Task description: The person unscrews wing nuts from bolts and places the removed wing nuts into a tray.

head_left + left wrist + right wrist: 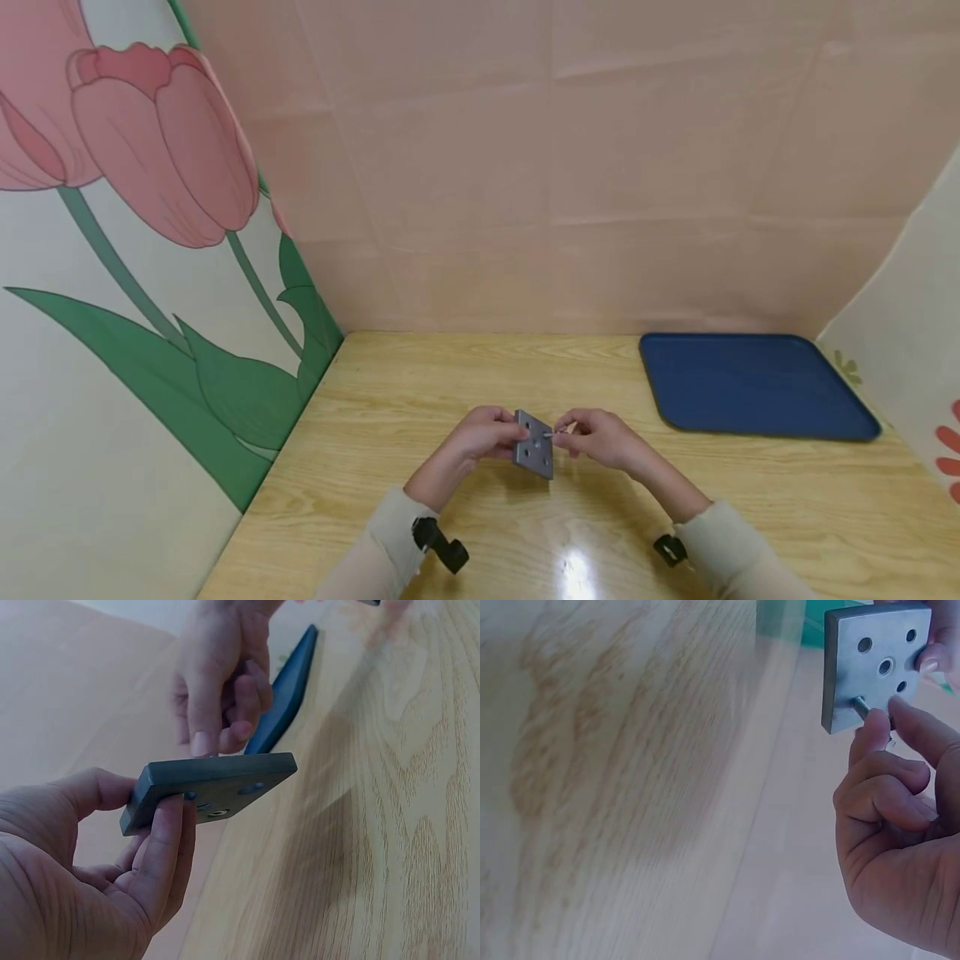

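Note:
A square grey metal plate (534,462) with several round holes is held up above the table, tilted on edge. My left hand (486,433) grips it by its left side, thumb on one face and fingers behind. Between the thumb and index finger of my right hand (602,439) is a thin metal pin (862,708). The pin's tip meets a corner hole of the plate in the right wrist view; how deep it sits cannot be seen. From the left wrist view the plate (217,769) shows its underside holes, one with a bright ring, and hides the pin.
A blue tray (757,387) lies at the back right of the wooden table (420,375). A pink cloth backdrop (525,167) hangs behind, and a tulip-printed panel (150,250) stands along the left. Black straps with small devices (442,546) sit on both sleeves.

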Available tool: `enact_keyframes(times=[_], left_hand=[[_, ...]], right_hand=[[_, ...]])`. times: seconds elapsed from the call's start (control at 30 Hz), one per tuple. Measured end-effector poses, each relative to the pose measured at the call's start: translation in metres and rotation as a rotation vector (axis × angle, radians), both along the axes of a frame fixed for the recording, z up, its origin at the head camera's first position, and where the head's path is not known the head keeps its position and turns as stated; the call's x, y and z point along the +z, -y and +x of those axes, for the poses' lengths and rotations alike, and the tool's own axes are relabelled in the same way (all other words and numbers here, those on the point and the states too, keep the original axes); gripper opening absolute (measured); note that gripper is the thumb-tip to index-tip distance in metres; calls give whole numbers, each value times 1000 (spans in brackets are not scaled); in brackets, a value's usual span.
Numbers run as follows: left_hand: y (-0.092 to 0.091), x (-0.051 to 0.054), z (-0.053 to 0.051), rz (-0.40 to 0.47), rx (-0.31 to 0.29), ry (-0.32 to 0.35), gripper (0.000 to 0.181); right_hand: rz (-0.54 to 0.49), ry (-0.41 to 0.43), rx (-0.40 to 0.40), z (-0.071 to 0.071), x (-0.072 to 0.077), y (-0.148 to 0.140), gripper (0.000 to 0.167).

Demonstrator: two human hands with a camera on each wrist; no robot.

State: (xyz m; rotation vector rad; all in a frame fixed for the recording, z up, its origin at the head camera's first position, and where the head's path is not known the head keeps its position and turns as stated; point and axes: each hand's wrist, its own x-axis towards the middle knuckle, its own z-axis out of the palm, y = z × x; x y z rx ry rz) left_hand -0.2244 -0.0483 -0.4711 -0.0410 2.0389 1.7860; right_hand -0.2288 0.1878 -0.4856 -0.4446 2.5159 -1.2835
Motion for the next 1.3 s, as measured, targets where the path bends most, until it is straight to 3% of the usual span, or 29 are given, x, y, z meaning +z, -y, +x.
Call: enact_keyframes(times=[0.3, 0.47, 0.73, 1.0, 1.3], left_hand=[[0, 1, 0, 4, 4, 8, 19], [0, 1, 0, 1, 11, 6, 19], [-1, 4, -1, -28, 27, 21, 22], [0, 3, -2, -27, 22, 8, 21], [-1, 3, 0, -4, 5, -11, 18]], right_hand=[[-3, -65, 51, 2, 5, -3, 19], [-5, -39, 32, 0, 7, -5, 29], [55, -8, -71, -3, 9, -4, 51], [102, 65, -99, -3, 9, -3, 55], [97, 83, -82, 0, 10, -1, 56]])
